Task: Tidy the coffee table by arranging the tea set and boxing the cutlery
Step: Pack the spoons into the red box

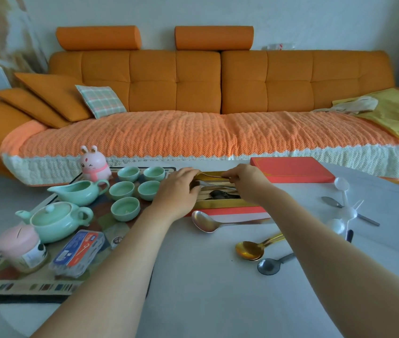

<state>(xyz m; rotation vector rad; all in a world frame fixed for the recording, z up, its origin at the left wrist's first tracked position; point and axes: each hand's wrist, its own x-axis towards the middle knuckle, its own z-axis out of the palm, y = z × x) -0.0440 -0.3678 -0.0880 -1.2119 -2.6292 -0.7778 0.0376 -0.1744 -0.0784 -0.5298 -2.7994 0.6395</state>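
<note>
Orange sofa cushions and a knitted throw fill the background, and a pale coffee table (218, 289) is seen below them. Both hands are extended over the open cutlery box (220, 203), which lies straight ahead at the far reach of the arms.

The left hand (177, 191) is laid palm-down over the box's left end, fingers curled; whether anything is pinched beneath it cannot be told. The right hand (244, 178) is closed in a fingertip pinch on the handle of a gold spoon (211, 176), which is held across the far side of the box, its long axis running from one hand to the other, parallel to the box's length. Other cutlery is already laid inside along that same axis. The step in hand is judged to be the seating of this spoon in its slot, so its line must be kept matched to the box.

Pieces not yet boxed lie nearer the body than the hands: a large steel spoon (205, 224) just beside the box's near edge, stacked gold spoons (250, 250) and a dark spoon (269, 265) closer in, under the right forearm. All are nearer the right hand. The red lid (293, 173) lies beyond and to the right of it. Left of the left hand, the green cups (125, 208), pitcher (79, 192) and teapot (54, 220) are grouped on a patterned mat (23, 286).
</note>
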